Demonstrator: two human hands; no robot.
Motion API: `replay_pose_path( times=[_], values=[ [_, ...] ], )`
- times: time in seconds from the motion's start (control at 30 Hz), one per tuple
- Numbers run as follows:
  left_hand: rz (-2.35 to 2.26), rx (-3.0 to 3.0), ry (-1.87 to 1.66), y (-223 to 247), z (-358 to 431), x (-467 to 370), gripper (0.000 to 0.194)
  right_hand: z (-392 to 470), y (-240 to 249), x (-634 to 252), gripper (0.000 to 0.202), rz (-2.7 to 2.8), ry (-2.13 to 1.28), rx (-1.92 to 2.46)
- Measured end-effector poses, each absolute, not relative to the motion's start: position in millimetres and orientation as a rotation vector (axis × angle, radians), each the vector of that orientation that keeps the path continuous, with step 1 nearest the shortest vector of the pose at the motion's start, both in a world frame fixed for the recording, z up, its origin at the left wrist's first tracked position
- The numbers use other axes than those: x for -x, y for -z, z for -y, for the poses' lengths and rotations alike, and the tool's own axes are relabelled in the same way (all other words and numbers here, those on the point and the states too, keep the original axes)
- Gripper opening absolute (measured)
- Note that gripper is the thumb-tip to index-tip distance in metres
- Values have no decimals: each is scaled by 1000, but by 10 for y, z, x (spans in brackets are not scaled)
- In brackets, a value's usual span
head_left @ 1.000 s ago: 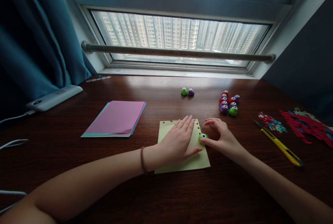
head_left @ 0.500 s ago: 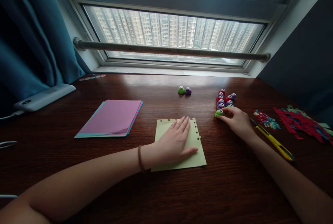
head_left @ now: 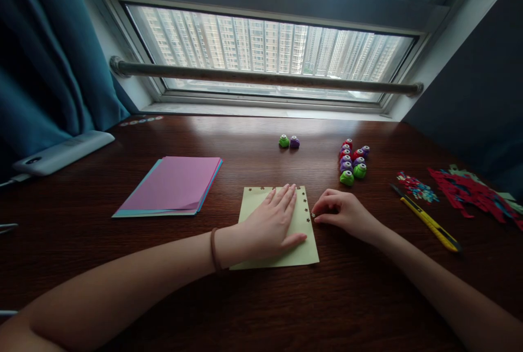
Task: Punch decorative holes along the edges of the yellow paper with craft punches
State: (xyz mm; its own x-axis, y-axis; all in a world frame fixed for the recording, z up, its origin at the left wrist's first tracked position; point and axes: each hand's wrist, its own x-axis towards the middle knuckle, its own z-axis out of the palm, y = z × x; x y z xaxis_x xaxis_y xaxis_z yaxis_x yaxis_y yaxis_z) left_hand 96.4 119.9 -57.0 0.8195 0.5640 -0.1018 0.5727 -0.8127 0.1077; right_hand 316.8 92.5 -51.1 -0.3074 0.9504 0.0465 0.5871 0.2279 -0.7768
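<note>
Pale yellow paper point(head_left: 304, 251) lies on the dark wooden table, with small star-shaped holes along its top and right edges. Flat on the paper rests my left hand point(head_left: 272, 226), fingers stretched out. Just beyond the paper's right edge, my right hand point(head_left: 345, 213) pinches a tiny pale star piece point(head_left: 313, 215) between thumb and forefinger. A green punch point(head_left: 347, 178) stands at the near end of a cluster of several red, purple and green punches, above my right hand.
Pink and blue paper sheets point(head_left: 171, 183) are stacked at left. One green punch point(head_left: 284, 141) and one purple punch point(head_left: 295, 142) stand farther back. At right lie a yellow cutter point(head_left: 431, 224), small colourful bits point(head_left: 417, 187) and red paper scraps point(head_left: 469, 191). A white device point(head_left: 65, 151) sits by the curtain.
My right hand has let go of the green punch and moved left and nearer, to the paper's right edge, where it has closed on the star piece. My left hand stays on the paper.
</note>
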Motion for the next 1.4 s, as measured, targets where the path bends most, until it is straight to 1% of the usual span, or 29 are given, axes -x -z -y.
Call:
replay_pose_path(
  times=[0.17,0.43,0.53,0.6,0.67,0.7,0.8,0.83,0.9,1.03,1.17,1.27,1.4],
  values=[
    [-903,-2871,105,547,-1188,-966,86,-947,593,-3172,1,2022,-806,1406],
    [-897,-2898,44,629,-1194,-964,85,-938,603,-3153,5,2072,-760,1392],
    [-896,-2906,13,651,-1198,-954,85,-956,522,-3201,5,1970,-850,1371],
    [-897,-2902,20,638,-1196,-946,85,-980,411,-3291,12,1837,-886,1394],
    [-894,-2899,30,618,-1194,-940,85,-1006,275,-3435,17,1679,-739,1486],
    [-891,-2898,30,611,-1194,-938,85,-1018,208,-3525,17,1602,-574,1553],
    [-875,-2899,8,617,-1201,-938,85,-1045,64,-3844,14,1424,71,1724],
    [-871,-2902,-1,627,-1205,-940,85,-1054,43,-3958,14,1395,235,1762],
    [-866,-2908,-12,650,-1212,-945,85,-1073,37,-4184,16,1337,442,1878],
    [-877,-2910,-5,663,-1216,-956,83,-1111,90,-4553,15,1086,536,2180],
    [-887,-2900,16,626,-1206,-960,83,-1107,113,-4771,21,905,478,2437],
    [-894,-2889,46,600,-1198,-958,84,-1085,110,-4869,23,835,413,2493],
    [-897,-2882,61,603,-1197,-958,84,-1069,113,-4961,23,789,451,2470]
  ],
)
